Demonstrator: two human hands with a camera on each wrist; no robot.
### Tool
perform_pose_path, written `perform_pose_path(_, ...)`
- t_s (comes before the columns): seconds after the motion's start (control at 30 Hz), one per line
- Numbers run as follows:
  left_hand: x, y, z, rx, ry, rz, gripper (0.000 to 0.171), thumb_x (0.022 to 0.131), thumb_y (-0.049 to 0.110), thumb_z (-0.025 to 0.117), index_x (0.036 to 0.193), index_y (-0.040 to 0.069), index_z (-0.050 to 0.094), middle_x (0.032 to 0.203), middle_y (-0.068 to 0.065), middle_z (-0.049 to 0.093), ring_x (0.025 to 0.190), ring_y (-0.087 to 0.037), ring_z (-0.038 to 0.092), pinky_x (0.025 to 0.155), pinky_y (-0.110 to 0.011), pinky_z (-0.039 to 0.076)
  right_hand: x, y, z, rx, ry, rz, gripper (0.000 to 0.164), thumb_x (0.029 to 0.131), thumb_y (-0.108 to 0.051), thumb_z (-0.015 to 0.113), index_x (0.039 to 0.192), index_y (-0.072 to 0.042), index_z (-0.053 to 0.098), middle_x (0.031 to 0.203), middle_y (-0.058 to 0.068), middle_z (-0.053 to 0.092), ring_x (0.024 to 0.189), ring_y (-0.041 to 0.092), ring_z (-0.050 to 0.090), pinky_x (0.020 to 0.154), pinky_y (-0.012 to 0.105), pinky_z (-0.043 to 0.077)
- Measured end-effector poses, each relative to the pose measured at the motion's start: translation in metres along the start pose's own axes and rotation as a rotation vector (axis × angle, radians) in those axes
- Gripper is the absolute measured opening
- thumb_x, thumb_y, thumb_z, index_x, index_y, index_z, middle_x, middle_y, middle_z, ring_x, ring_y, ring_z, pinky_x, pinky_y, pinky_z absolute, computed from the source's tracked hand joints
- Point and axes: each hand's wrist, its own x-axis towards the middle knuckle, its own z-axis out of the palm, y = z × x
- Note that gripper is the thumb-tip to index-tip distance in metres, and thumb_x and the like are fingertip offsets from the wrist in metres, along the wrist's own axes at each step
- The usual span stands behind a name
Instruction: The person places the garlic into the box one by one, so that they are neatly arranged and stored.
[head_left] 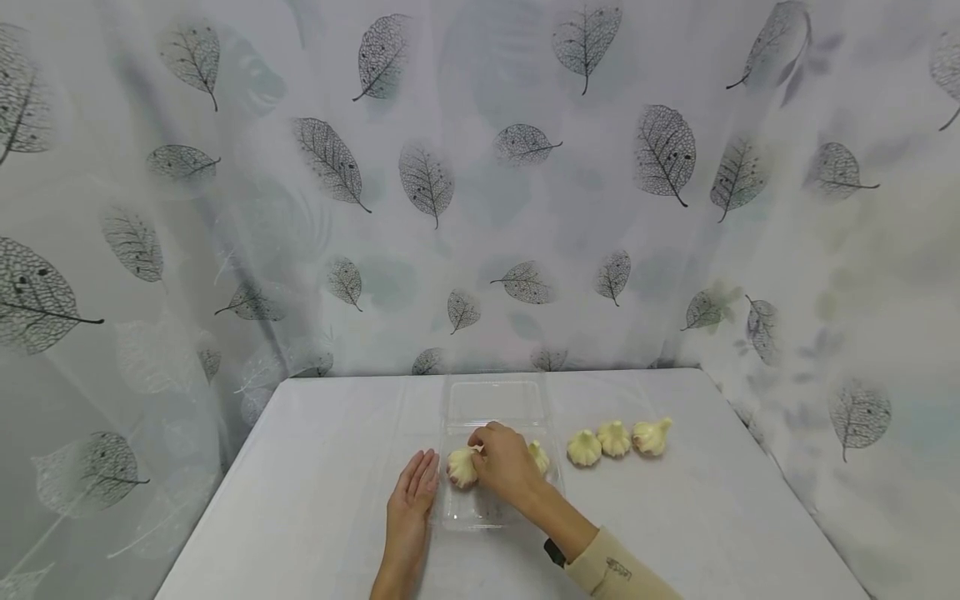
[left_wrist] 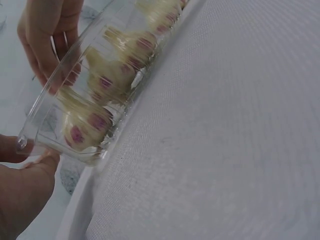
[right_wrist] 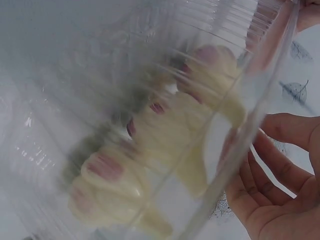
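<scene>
A clear plastic container [head_left: 480, 523] lies open on the table with its lid [head_left: 495, 402] folded toward the back. Inside it sit pale garlic bulbs with purple-pink marks, three in a row in the right wrist view. My right hand [head_left: 506, 462] reaches in from above, thumb and fingertips pinching the stem of the leftmost garlic bulb [head_left: 461, 468]. The middle garlic bulb [left_wrist: 111, 75] is hidden under this hand in the head view; the right-hand garlic bulb [head_left: 538, 457] partly shows. My left hand [head_left: 410, 508] rests along the container's left side, fingers straight, touching its wall.
To the right of the container, three more garlic bulbs [head_left: 615, 438] stand in a row on the white-covered table [head_left: 705, 508]. A curtain [head_left: 480, 192] printed with leaves hangs behind and along both sides of the table.
</scene>
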Motion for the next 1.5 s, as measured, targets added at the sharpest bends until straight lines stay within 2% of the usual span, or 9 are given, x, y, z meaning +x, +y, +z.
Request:
perform_pose_path(0.27, 0.000, 0.000, 0.002, 0.006, 0.002, 0.002, 0.060, 0.107, -0.004, 0.049, 0.161, -0.005, 0.023, 0.165, -0.026, 0.031, 0.153, -0.032, 0.032, 0.118, -0.020, 0.038, -0.004, 0.005, -0.011, 0.007, 0.017, 0.026, 0.011, 0.085, -0.007, 0.082, 0.095, -0.008, 0.077, 0.090, 0.002, 0.071, 0.077, 0.012, 0.068, 0.064, 0.024, 0.058)
perform_pose_path(0.43, 0.000, -0.001, 0.002, -0.012, 0.011, 0.009, 0.059, 0.107, -0.006, 0.048, 0.161, -0.006, 0.024, 0.165, -0.026, 0.032, 0.153, -0.032, 0.033, 0.118, -0.021, 0.039, -0.007, 0.005, -0.026, 0.067, 0.036, 0.039, 0.010, 0.089, -0.007, 0.080, 0.099, -0.006, 0.077, 0.093, 0.003, 0.072, 0.080, 0.013, 0.068, 0.067, 0.023, 0.059)
perform_pose_path(0.6, 0.002, 0.000, 0.003, -0.004, 0.011, 0.004, 0.060, 0.107, -0.003, 0.050, 0.161, -0.005, 0.024, 0.165, -0.025, 0.032, 0.153, -0.030, 0.034, 0.118, -0.021, 0.039, -0.011, 0.007, -0.041, 0.098, 0.093, 0.033, 0.010, 0.091, -0.006, 0.080, 0.100, -0.005, 0.076, 0.096, 0.004, 0.072, 0.082, 0.015, 0.069, 0.070, 0.025, 0.061)
perform_pose_path(0.83, 0.001, 0.000, 0.005, -0.001, 0.030, -0.008, 0.059, 0.107, -0.004, 0.049, 0.161, -0.005, 0.024, 0.165, -0.024, 0.033, 0.153, -0.031, 0.034, 0.118, -0.021, 0.039, -0.018, 0.013, -0.056, 0.096, 0.188, 0.043, 0.013, 0.087, -0.002, 0.082, 0.098, -0.006, 0.077, 0.095, 0.003, 0.074, 0.081, 0.015, 0.070, 0.071, 0.027, 0.062)
perform_pose_path(1.03, 0.001, 0.000, 0.004, -0.013, 0.027, -0.002, 0.059, 0.107, -0.007, 0.047, 0.161, -0.005, 0.024, 0.165, -0.026, 0.032, 0.153, -0.032, 0.032, 0.118, -0.022, 0.039, -0.025, 0.026, -0.069, 0.095, 0.267, 0.058, 0.015, 0.085, -0.001, 0.084, 0.098, -0.005, 0.078, 0.094, 0.004, 0.075, 0.080, 0.015, 0.071, 0.069, 0.029, 0.063)
perform_pose_path(1.17, 0.001, -0.001, 0.004, -0.027, 0.019, 0.001, 0.059, 0.106, -0.008, 0.047, 0.161, -0.005, 0.025, 0.165, -0.026, 0.032, 0.153, -0.032, 0.032, 0.118, -0.022, 0.039, -0.032, 0.037, -0.077, 0.082, 0.308, 0.105, 0.016, 0.084, 0.000, 0.083, 0.098, -0.007, 0.078, 0.094, 0.003, 0.075, 0.080, 0.016, 0.071, 0.070, 0.031, 0.063)
perform_pose_path(1.5, 0.001, 0.000, 0.006, 0.006, 0.029, -0.006, 0.059, 0.107, -0.003, 0.049, 0.161, -0.005, 0.024, 0.165, -0.026, 0.032, 0.153, -0.032, 0.033, 0.118, -0.022, 0.039, -0.048, 0.064, -0.100, 0.047, 0.358, 0.208, 0.014, 0.085, -0.001, 0.081, 0.098, -0.006, 0.079, 0.094, 0.007, 0.075, 0.080, 0.020, 0.072, 0.070, 0.037, 0.064)
